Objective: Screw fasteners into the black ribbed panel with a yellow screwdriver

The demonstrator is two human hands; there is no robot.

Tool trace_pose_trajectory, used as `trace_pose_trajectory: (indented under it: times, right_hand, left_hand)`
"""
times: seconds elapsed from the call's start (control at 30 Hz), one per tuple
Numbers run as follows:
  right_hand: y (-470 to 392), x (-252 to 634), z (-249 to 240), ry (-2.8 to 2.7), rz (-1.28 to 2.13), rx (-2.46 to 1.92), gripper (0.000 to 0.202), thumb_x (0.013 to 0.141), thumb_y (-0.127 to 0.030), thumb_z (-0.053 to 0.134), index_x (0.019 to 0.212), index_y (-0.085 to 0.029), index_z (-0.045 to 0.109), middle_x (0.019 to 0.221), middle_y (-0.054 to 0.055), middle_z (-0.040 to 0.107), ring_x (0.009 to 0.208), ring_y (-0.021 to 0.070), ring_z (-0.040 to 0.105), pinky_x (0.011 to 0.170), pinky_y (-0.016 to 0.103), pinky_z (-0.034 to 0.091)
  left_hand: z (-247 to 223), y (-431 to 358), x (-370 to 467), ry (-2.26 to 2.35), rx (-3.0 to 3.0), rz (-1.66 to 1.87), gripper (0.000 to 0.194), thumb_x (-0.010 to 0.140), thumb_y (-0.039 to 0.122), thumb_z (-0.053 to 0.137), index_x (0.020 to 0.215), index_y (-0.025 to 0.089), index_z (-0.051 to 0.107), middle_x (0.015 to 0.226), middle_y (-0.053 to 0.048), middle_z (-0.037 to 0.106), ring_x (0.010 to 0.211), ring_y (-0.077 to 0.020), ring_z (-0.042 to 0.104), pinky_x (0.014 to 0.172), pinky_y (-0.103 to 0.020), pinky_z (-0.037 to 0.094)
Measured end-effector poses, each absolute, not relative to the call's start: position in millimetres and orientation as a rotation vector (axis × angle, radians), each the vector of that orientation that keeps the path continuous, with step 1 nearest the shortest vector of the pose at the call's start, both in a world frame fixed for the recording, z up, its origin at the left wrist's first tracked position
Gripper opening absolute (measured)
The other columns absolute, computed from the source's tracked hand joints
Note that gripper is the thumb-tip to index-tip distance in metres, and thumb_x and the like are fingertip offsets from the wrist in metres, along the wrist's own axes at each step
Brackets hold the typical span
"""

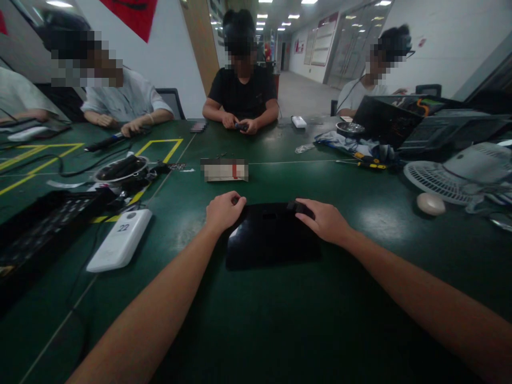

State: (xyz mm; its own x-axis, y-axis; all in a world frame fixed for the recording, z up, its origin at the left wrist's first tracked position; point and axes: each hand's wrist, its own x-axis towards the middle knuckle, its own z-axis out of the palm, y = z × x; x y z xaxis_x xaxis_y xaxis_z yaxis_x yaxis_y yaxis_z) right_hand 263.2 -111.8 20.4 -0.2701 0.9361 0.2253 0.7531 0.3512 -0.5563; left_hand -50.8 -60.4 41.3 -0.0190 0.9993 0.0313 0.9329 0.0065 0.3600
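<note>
Glossy black panel (272, 245), lying flat on desk (264, 325), longer edge toward wearer, shorter edge away, bright glare at left side. Small dark rectangular slot (269, 216) near far edge. Small black block (295, 207) held in right hand (330, 220), at panel's far right corner; contact with panel unclear.

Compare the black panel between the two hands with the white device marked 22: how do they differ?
The black panel is dark and glossy, while the white device is pale and bears the number 22. The panel looks broader than the device. The left hand is at the panel's far left corner, while no hand touches the device. Both lie on the green table.
</note>
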Motion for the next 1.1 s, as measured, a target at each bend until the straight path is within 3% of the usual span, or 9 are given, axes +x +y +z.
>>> trace_pose_trajectory:
  times: [0.13, 0.2, 0.4, 0.57, 1.1]
  right_hand:
    - [-103, 259, 55, -1.996, 0.502, -1.403, 0.044, 0.105, -0.057, 0.052, 0.124, -0.022, 0.071, 0.088, 0.007, 0.076, 0.078, 0.026, 0.067, 0.076, 0.039, 0.046]
    - [-97, 251, 77, -2.025, 0.603, -1.303, 0.041, 0.105, -0.057, 0.052, 0.117, -0.021, 0.068, 0.082, 0.003, 0.071, 0.073, 0.0224, 0.062, 0.072, 0.036, 0.042]
    - [-78, 217, 108, -2.359, 0.893, -1.028, 0.039, 0.107, -0.055, 0.048, 0.106, -0.021, 0.068, 0.091, 0.004, 0.072, 0.08, 0.0206, 0.063, 0.076, 0.034, 0.042]
    - [-73, 207, 100, -2.458, 0.85, -1.021, 0.033, 0.107, -0.048, 0.052, 0.115, -0.021, 0.07, 0.102, 0.006, 0.076, 0.091, 0.0233, 0.068, 0.083, 0.035, 0.043]
    - [-80, 207, 104, -2.542, 0.838, -1.035, 0.032, 0.108, -0.045, 0.048, 0.115, -0.02, 0.069, 0.1, 0.006, 0.073, 0.088, 0.0214, 0.064, 0.078, 0.034, 0.039]
  left_hand:
    - [41, -60, -51, 2.037, 2.021, 0.411, 0.041, 0.102, 0.053, 0.052, 0.111, 0.026, 0.082, 0.119, -0.011, 0.084, 0.112, -0.0345, 0.075, 0.093, -0.044, 0.056]
    - [38, -58, -52, 2.03, 2.037, 0.425, 0.042, 0.102, 0.054, 0.052, 0.111, 0.026, 0.082, 0.119, -0.011, 0.084, 0.112, -0.0346, 0.075, 0.093, -0.044, 0.056]
    - [33, -54, -54, 2.047, 2.035, 0.413, 0.043, 0.102, 0.057, 0.051, 0.109, 0.028, 0.082, 0.117, -0.01, 0.084, 0.112, -0.035, 0.076, 0.093, -0.044, 0.056]
    - [34, -55, -52, 2.06, 2.037, 0.412, 0.041, 0.101, 0.056, 0.053, 0.107, 0.028, 0.083, 0.117, -0.011, 0.084, 0.112, -0.0353, 0.075, 0.094, -0.045, 0.056]
    - [38, -55, -47, 2.097, 2.009, 0.377, 0.04, 0.101, 0.055, 0.054, 0.108, 0.028, 0.082, 0.115, -0.01, 0.084, 0.112, -0.0345, 0.075, 0.094, -0.043, 0.055]
